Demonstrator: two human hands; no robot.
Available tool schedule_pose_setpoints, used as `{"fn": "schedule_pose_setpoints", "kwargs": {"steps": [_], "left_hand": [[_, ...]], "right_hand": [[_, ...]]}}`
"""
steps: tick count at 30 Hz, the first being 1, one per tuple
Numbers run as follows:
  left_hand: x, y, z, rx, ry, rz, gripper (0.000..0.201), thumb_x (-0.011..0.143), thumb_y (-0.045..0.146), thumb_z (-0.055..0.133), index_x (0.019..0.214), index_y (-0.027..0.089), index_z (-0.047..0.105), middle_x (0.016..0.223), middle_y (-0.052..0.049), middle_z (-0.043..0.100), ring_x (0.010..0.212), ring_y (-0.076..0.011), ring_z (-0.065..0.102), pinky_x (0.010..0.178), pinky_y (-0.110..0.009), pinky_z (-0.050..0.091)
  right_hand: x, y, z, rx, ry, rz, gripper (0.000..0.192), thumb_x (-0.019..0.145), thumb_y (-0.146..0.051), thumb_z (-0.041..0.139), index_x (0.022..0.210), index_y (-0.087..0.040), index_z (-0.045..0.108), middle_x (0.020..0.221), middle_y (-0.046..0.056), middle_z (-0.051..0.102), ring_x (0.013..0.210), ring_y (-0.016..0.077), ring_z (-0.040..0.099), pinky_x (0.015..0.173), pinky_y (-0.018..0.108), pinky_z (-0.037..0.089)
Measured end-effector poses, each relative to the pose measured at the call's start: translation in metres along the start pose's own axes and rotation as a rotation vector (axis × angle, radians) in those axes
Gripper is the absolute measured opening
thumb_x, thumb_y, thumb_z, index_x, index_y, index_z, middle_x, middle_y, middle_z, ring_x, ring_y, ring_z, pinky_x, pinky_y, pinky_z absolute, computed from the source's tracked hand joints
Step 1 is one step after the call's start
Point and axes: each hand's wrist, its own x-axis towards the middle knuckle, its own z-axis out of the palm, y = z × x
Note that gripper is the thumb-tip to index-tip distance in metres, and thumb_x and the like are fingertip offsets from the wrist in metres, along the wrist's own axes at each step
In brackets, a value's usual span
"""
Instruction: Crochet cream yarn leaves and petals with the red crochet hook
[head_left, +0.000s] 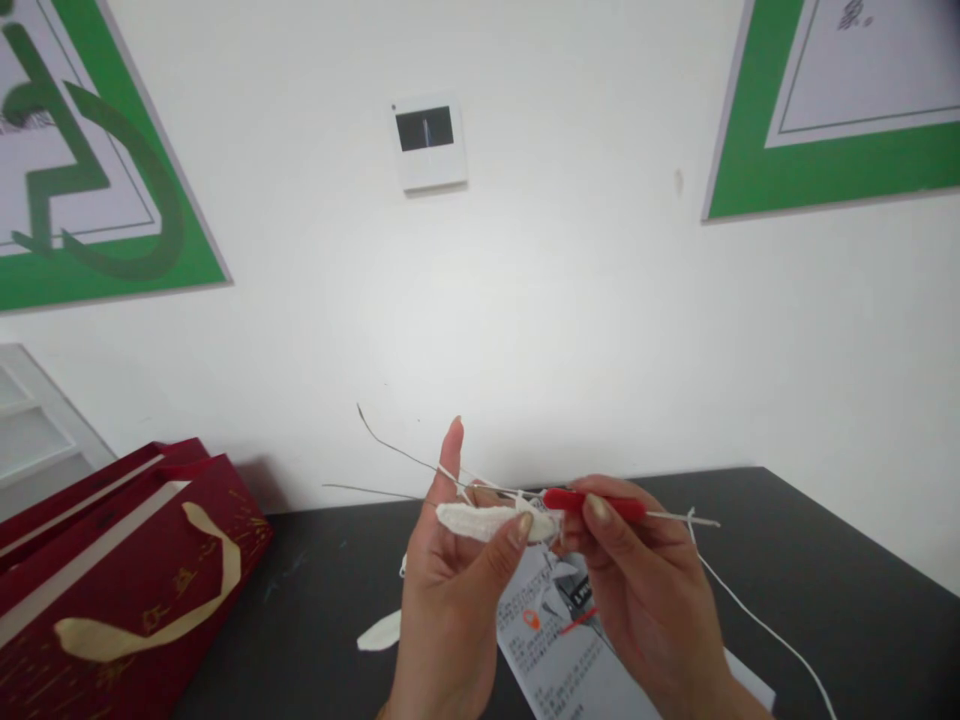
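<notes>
A flat cream crocheted piece (491, 521) was held above the dark matte worktop (825, 580).
It was pinched in the left hand (450, 580) grip; a red-handled crochet hook (596, 505) was pinched by the right hand (645, 590), thin cream yarn (757, 620) trailing right.

Gift bag (127, 580) left on table (825, 560), leaflet (570, 650) under hands, wall panel (429, 142) behind.

Left hand (450, 580) pinches a small white crocheted piece (491, 521) between thumb and fingers, index finger raised with white yarn (757, 620) over it. Right hand (645, 590) grips a red-handled crochet hook (596, 505), tip at the piece. Below: black table (825, 560), printed leaflet (570, 650) (text unreadable), 1 red gift bag (127, 570) at left.
</notes>
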Motion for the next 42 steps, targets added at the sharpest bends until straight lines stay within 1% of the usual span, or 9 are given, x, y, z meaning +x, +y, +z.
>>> {"fn": "schedule_pose_setpoints", "kwargs": {"steps": [3,5,8,13,20,28,34,39,42], "left_hand": [[0.001,0.0,0.001,0.015,-0.006,0.025,0.072,0.075,0.007,0.073,0.135,0.041,0.05,0.075,0.006,0.059,0.065,-0.0055,0.059,0.068,-0.016,0.05],[0.001,0.0,0.001,0.044,-0.012,0.064,0.074,0.076,0.008,0.073,0.137,0.04,0.048,0.073,0.005,0.06,0.064,-0.0061,0.059,0.067,-0.016,0.05],[0.001,0.0,0.002,0.101,-0.012,0.108,0.077,0.075,0.009,0.074,0.14,0.037,0.045,0.071,0.005,0.062,0.064,-0.0074,0.06,0.065,-0.016,0.05],[0.002,0.001,0.003,0.09,0.006,0.104,0.07,0.073,0.009,0.076,0.133,0.037,0.054,0.072,0.006,0.061,0.063,-0.0055,0.059,0.064,-0.014,0.05],[0.007,-0.003,-0.003,0.031,-0.091,0.046,0.066,0.078,0.007,0.071,0.133,0.038,0.053,0.082,0.003,0.068,0.072,-0.0077,0.066,0.071,-0.017,0.052],[0.006,-0.003,-0.006,-0.041,-0.114,0.037,0.071,0.078,0.004,0.07,0.136,0.039,0.05,0.074,0.004,0.065,0.066,-0.0063,0.063,0.068,-0.017,0.052],[0.004,-0.007,-0.002,0.086,-0.044,0.176,0.068,0.076,0.007,0.073,0.131,0.042,0.055,0.069,0.006,0.063,0.066,-0.0069,0.059,0.068,-0.017,0.051],[0.007,-0.01,-0.002,0.128,-0.023,0.232,0.066,0.074,0.008,0.075,0.13,0.038,0.057,0.066,0.006,0.063,0.068,-0.0081,0.059,0.075,-0.02,0.051],[0.007,-0.01,-0.002,0.137,-0.009,0.235,0.068,0.072,0.009,0.076,0.132,0.034,0.056,0.066,0.007,0.062,0.069,-0.0089,0.058,0.077,-0.022,0.051]], "right_hand": [[0.003,-0.003,0.004,0.124,0.04,0.178,0.01,0.075,-0.022,0.079,0.083,-0.017,0.077,0.065,0.0,0.074,0.052,0.0062,0.064,0.053,0.012,0.056],[0.004,-0.007,0.005,0.144,0.055,0.227,0.012,0.074,-0.023,0.079,0.082,-0.015,0.077,0.065,0.001,0.073,0.05,0.0063,0.063,0.052,0.013,0.057],[0.003,-0.011,0.005,0.11,0.061,0.205,0.013,0.074,-0.024,0.08,0.081,-0.013,0.077,0.065,0.002,0.073,0.052,0.0074,0.063,0.051,0.015,0.057],[0.001,-0.012,0.005,0.041,0.045,0.115,0.012,0.075,-0.024,0.078,0.084,-0.015,0.077,0.066,0.002,0.074,0.055,0.0084,0.064,0.053,0.015,0.057],[0.001,-0.009,0.006,-0.006,0.025,0.036,0.009,0.077,-0.023,0.077,0.085,-0.019,0.078,0.071,0.003,0.077,0.055,0.0087,0.067,0.056,0.015,0.057],[0.001,-0.009,0.007,0.05,0.039,0.125,0.01,0.075,-0.022,0.079,0.084,-0.017,0.077,0.068,0.002,0.076,0.054,0.008,0.066,0.055,0.014,0.057],[0.003,-0.01,0.008,0.172,0.109,0.267,0.015,0.07,-0.022,0.082,0.081,-0.014,0.077,0.064,0.001,0.073,0.051,0.0067,0.062,0.051,0.014,0.057],[0.004,-0.01,0.009,0.197,0.14,0.287,0.016,0.068,-0.022,0.083,0.08,-0.014,0.076,0.067,0.002,0.074,0.052,0.0065,0.061,0.051,0.014,0.057],[0.004,-0.009,0.009,0.159,0.117,0.239,0.014,0.07,-0.024,0.082,0.081,-0.016,0.077,0.066,0.001,0.073,0.052,0.0068,0.061,0.052,0.014,0.057]]}}
